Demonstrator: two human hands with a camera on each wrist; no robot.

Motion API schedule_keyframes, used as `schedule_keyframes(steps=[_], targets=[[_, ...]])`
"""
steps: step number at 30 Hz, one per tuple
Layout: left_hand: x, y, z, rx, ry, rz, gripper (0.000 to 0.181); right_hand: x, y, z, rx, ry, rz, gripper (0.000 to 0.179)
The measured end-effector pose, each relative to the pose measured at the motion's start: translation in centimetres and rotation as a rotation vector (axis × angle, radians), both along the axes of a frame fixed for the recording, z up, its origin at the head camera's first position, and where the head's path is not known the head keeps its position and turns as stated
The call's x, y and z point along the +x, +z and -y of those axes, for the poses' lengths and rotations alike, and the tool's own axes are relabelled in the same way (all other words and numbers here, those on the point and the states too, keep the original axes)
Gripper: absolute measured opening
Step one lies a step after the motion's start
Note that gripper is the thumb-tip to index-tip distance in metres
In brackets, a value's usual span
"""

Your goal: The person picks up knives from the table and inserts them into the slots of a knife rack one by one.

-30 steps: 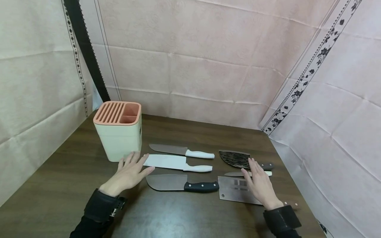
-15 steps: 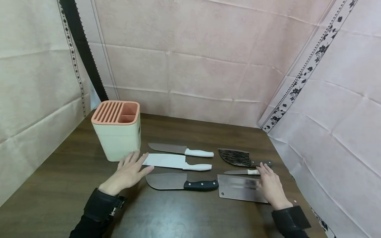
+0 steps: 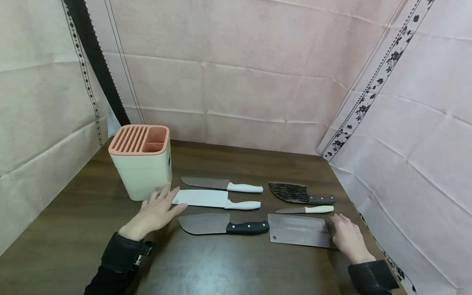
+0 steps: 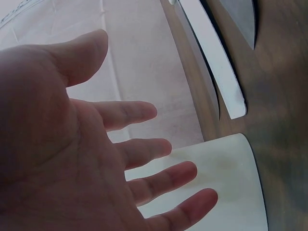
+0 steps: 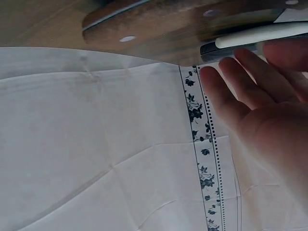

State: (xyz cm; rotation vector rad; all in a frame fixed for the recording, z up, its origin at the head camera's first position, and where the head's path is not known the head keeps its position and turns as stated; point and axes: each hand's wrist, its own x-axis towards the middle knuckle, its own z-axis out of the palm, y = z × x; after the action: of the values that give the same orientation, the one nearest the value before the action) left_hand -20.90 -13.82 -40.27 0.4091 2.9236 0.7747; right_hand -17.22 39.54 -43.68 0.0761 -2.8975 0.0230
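Shifted near the handle (image 5: pixel 139 23) of the cleaver (image 3: pixel 298 230) with relaxed, empty right hand (image 3: pixel 348 237), leaving it reachable but ungripped, and kept well left of it with spread, empty left hand (image 3: pixel 153 213).

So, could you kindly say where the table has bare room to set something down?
The table is bare between the wristbands, and at the back, right of the knife block, up to the cloth. The middle, with six knives, is crowded.
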Motion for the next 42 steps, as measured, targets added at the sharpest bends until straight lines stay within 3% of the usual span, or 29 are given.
schedule_keyframes(steps=[8,19,31,42], targets=[[-0.2,0.5,0.0,0.014,-0.001,-0.005,0.074,0.3,-0.5,-0.6,-0.018,-0.035,0.072,0.041],[-0.1,0.2,-0.3,0.026,0.000,0.024,0.074,1.0,-0.5,-1.2,-0.033,0.012,0.049,0.028],[-0.3,0.3,-0.4,0.027,0.001,0.043,0.078,1.5,0.3,-2.6,0.019,-0.030,0.208,0.037],[-0.4,0.4,-0.8,0.016,-0.011,0.051,0.079,1.3,0.5,-3.6,0.024,-0.021,0.149,0.026]])
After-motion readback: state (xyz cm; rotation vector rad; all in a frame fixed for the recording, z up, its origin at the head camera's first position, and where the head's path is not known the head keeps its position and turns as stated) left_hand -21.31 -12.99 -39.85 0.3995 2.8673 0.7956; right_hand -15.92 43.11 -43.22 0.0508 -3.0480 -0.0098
